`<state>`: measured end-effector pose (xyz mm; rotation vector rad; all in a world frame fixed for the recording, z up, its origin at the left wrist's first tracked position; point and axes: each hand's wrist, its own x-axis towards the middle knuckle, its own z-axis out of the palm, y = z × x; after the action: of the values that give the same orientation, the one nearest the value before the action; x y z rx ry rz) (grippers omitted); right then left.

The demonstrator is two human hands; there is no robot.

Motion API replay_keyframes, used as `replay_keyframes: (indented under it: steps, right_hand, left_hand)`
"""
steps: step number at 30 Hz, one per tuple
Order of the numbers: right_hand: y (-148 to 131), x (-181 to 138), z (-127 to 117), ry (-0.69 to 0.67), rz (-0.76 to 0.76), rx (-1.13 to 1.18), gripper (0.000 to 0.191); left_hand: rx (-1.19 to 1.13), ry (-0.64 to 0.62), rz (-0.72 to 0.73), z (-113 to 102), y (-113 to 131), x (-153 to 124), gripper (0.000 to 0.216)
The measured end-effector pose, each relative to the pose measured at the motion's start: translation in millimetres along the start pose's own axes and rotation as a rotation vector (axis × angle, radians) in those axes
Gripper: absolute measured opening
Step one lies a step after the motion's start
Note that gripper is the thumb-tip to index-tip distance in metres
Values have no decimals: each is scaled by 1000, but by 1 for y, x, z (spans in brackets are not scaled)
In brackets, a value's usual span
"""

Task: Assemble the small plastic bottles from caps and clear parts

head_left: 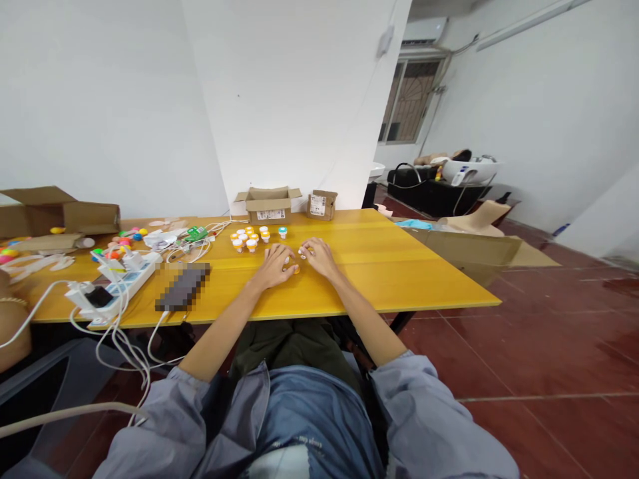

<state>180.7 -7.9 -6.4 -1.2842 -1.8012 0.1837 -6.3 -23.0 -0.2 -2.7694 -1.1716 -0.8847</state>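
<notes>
Head view shows a small orange piece (296,269) on or just above the surface (409,266), by the thumb of the left hand (274,266). It looks light and stiff, likely smooth plastic that could skid under a fingertip; its edge, pinched between thumb and forefinger, seems the best hold. The left hand is partly curled, thumb toward the orange piece, but I cannot tell whether it grips it. Just beside it, the right hand (320,258) bends its fingers down over small pale pieces (303,255) with dark marks; whether any are pinched is unclear. They too look light and rigid, easy to drop, best taken by their sides.

Beyond the left hand stand orange-and-white pieces (251,245) in a cluster, with a teal-topped piece (283,232) just apart; their wide tops offer an easy hold. Some hide one another. Farther back, an open cardboard box (270,205) conceals its contents. Toward the left, a dark object (183,287) is pixelated, and at the frame's edge another person's arm (12,332) is cut off.
</notes>
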Motion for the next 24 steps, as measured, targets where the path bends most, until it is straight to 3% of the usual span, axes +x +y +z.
replay_keyframes:
  steps: [7, 16, 24]
  right_hand:
    - [-3, -1, 0, -49, -54, 37, 15]
    - [-7, -3, 2, -81, -127, 49, 17]
    - [3, -4, 7, -29, -108, -203, 19]
  left_hand:
    - [-63, 116, -96, 7, -4, 10, 25]
    - [-93, 121, -195, 14, -10, 16, 22]
    - [-216, 130, -285, 13, -11, 16, 15]
